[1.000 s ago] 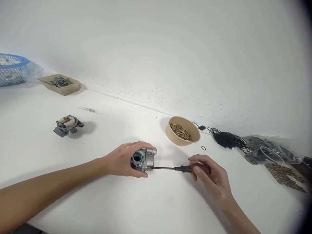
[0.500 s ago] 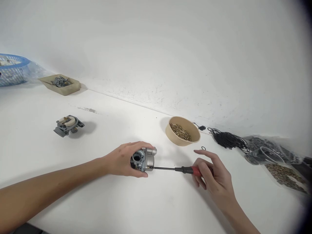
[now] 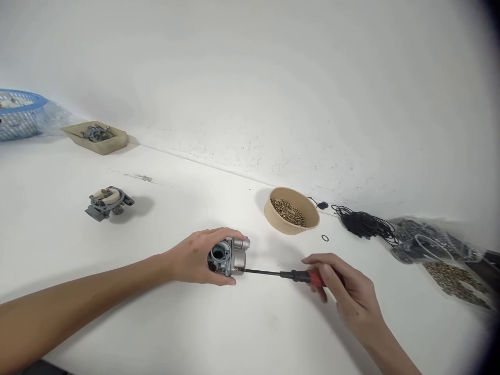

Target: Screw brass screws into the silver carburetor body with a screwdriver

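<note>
My left hand (image 3: 199,255) wraps round a grey metal carburetor (image 3: 239,259), holding it on its side on the white table with its round bore facing up toward me. My right hand (image 3: 344,286) grips the red and black handle of a screwdriver (image 3: 299,276). The screwdriver's thin dark shaft lies almost level, and its tip meets the lower edge of the carburetor's bowl, at a small brass-coloured screw. The exact fit of the tip is too small to make out.
A tan paper bowl (image 3: 292,227) of brass screws stands behind the hands, with a black O-ring (image 3: 325,238) near it. Black rings (image 3: 365,224) and bagged parts (image 3: 437,242) lie right. Left are another carburetor (image 3: 107,202), a beige tray (image 3: 103,146) and a blue basket (image 3: 23,115).
My right index finger has come down from its raised position toward the screwdriver handle, and the handle sits slightly lower. My left hand and the carburetor have hardly moved.
</note>
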`<action>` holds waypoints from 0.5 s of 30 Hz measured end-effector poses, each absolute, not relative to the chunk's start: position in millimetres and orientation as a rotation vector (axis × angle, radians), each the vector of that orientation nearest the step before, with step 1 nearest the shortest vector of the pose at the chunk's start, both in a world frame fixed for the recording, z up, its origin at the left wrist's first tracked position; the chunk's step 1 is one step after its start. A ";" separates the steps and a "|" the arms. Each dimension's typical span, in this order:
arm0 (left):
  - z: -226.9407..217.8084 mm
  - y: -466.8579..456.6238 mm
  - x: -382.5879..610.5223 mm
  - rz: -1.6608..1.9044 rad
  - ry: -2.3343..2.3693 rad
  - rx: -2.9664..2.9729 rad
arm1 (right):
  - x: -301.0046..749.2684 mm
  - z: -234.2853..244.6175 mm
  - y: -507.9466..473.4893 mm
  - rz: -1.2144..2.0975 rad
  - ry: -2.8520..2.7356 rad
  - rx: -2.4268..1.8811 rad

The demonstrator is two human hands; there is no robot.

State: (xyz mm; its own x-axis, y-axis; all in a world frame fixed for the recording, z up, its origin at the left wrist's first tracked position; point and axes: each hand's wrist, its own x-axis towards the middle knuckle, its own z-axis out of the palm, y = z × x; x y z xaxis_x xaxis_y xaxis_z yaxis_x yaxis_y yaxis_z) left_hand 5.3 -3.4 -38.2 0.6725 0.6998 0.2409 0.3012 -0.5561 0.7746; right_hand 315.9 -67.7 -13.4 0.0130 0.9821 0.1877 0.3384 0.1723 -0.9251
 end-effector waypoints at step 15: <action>-38.8 -3.8 5.6 0.709 0.773 2.167 | 324.6 -13.6 -65.4 0.892 -1.696 -1.193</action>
